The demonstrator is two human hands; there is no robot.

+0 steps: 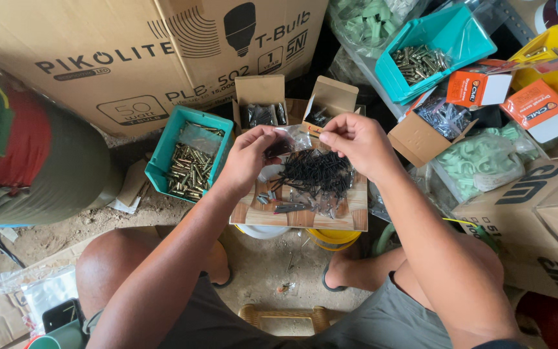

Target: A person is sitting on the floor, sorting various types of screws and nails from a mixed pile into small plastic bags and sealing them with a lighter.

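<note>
Both hands [248, 155] [354, 143] pinch clear plastic bag [292, 137], seemingly open, above black screws [314, 174].

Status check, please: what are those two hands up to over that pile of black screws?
Left hand and right hand both pinching a clear bag. Bag held above black screws heaped on a board. Nothing in the way.

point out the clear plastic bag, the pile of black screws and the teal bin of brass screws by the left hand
clear plastic bag [295, 137], head view, on its crinkled film between the two hands
pile of black screws [314, 173], head view, on the middle of the heap
teal bin [163, 150], head view, on its left rim
</note>
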